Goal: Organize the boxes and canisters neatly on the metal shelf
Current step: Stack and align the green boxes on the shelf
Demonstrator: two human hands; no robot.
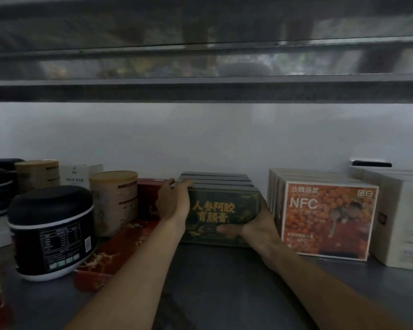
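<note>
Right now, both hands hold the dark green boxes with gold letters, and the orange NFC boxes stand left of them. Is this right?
Not quite: in the head view the orange NFC boxes stand right of the dark green boxes with gold letters. The left hand and right hand do hold them.

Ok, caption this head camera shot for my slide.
Left hand and right hand grip dark boxes beside orange NFC boxes.
</note>
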